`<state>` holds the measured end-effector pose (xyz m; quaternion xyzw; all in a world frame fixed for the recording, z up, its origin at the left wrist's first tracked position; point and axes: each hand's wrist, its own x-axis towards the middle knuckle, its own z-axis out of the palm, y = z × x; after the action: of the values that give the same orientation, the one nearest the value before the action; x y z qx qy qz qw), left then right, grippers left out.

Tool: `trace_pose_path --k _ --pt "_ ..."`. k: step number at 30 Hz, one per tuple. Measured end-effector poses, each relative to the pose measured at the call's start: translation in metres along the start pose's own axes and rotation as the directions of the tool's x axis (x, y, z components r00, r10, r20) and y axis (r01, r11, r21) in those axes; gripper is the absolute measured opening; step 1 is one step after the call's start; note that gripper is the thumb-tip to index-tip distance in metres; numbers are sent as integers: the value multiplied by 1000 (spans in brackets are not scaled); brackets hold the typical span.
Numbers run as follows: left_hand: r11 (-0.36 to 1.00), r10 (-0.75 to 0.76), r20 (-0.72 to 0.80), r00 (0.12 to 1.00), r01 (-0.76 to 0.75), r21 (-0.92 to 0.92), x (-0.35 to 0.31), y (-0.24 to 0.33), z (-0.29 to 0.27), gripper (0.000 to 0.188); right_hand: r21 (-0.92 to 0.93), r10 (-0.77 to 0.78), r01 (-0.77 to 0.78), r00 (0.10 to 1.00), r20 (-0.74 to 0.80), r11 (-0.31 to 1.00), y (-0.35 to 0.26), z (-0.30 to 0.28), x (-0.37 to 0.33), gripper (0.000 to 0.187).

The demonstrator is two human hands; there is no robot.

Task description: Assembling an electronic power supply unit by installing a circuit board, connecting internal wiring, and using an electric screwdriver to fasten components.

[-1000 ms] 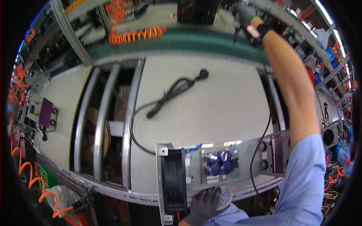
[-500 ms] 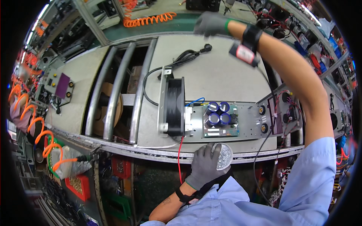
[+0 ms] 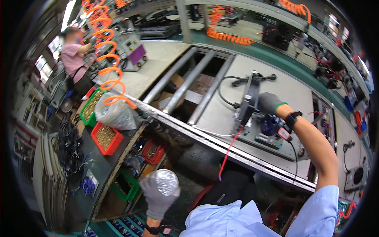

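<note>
My left hand [image 3: 156,194], in a grey glove, is closed around a shallow round dish [image 3: 167,182] of small shiny metal pieces. It is low in front of me, beside the parts shelves. My right hand [image 3: 269,103], also gloved, is at the black fan [image 3: 249,103] on the metal chassis; its fingertips are blurred and partly hidden, so contact is unclear. Below that hand is a circuit board [image 3: 272,142] with blue capacitors [image 3: 269,125]. A red wire [image 3: 229,152] hangs from the chassis over the bench edge. A black power cord [image 3: 222,89] curls behind the fan.
Metal rollers [image 3: 189,85] lie left of the chassis. A red bin [image 3: 106,138] and a green bin [image 3: 91,106] hold brass-coloured parts beside a plastic bag [image 3: 116,114]. Orange coiled hose [image 3: 112,71] hangs over the left side. A person in pink [image 3: 74,59] stands at the far left.
My view has turned left. My left hand has carried the dish away from the bench edge to the left. My right hand has come down from the far side to the fan.
</note>
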<state>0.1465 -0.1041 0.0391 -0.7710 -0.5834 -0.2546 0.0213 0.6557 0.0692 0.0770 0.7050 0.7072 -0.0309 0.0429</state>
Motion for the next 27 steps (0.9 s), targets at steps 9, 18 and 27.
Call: trace_pose_path --k 9,18,27 --pt "799 -334 -370 867 468 377 -36 -172 -70 86 147 -1 35 974 -228 989 -3 -15 -6 23" --pt "661 -336 -418 844 527 534 1 -312 -11 92 51 -22 12 981 193 999 12 -37 -10 28" --pt "747 -363 -412 836 525 407 34 -211 -13 77 738 195 -387 921 336 553 -7 -53 -79 44"
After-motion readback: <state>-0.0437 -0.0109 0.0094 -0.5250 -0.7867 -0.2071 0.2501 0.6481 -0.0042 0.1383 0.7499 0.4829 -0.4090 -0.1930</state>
